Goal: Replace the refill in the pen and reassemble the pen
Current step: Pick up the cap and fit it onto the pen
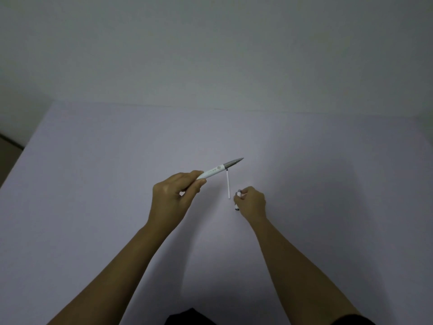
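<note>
the frame is dim and flat, with a cool grey-violet cast over everything. the brightest patch lies on the counter (304, 172) around its middle, falling off to murky corners. both forearms read dark and underexposed near the bottom edge, and soft, diffuse shadows spread beneath and between them on the surface. no glare or hard highlights appear. detail is soft overall, with faint grain in the wall (210, 48). wide-angle distortion bows the counter's far edge and splays its sides outward toward the lower corners.
</note>
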`<state>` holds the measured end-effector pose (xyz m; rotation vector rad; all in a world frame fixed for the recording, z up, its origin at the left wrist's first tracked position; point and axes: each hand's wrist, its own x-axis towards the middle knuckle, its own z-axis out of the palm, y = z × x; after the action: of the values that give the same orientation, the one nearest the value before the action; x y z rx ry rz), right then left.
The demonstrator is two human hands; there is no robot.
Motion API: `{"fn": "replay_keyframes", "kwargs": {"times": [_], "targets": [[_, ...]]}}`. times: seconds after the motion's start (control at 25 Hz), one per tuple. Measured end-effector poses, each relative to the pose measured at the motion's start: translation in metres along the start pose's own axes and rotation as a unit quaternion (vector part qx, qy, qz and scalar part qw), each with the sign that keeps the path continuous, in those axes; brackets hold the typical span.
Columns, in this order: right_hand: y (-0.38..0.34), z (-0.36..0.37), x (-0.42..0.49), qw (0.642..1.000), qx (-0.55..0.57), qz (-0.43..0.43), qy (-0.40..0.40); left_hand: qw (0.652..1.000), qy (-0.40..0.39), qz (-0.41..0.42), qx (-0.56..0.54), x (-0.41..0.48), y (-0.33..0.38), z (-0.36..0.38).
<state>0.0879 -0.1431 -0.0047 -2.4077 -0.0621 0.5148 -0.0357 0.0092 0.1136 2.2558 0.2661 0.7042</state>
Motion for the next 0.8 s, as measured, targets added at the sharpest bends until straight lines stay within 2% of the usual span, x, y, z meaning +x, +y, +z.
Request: {"fn": "replay_keyframes", "kwargs": {"times": [0.08,0.16,0.2,0.28,0.36,0.44,0.52,0.8], "targets": [[-0.004,-0.012,0.003,0.998,0.051,0.034,0.011,1.0,0.001,-0.003,0.001,0.0,-0.001,0.001],[-0.01,-0.03,0.006,0.986,0.156,0.056,0.018,1.0,0.003,-0.008,0.008,0.001,-0.003,0.0],[-0.016,-0.041,0.006,0.966,0.252,0.06,0.011,1.0,0.006,-0.012,0.01,0.001,-0.004,-0.001],[-0.028,-0.062,0.001,0.899,0.434,0.054,-0.023,1.0,0.01,-0.024,0.007,0.0,-0.007,-0.002],[-0.04,-0.08,-0.009,0.851,0.522,0.038,-0.046,0.999,0.012,-0.036,-0.001,-0.002,-0.009,-0.004],[-0.05,-0.093,-0.021,0.823,0.564,0.029,-0.056,0.999,0.01,-0.036,-0.001,-0.005,-0.008,-0.004],[-0.058,-0.098,-0.03,0.81,0.582,0.027,-0.064,0.999,0.01,-0.032,0.001,-0.008,-0.004,-0.005],[-0.072,-0.1,-0.049,0.808,0.581,-0.013,-0.102,1.0,0.009,-0.001,0.018,-0.012,0.004,-0.01]]}}
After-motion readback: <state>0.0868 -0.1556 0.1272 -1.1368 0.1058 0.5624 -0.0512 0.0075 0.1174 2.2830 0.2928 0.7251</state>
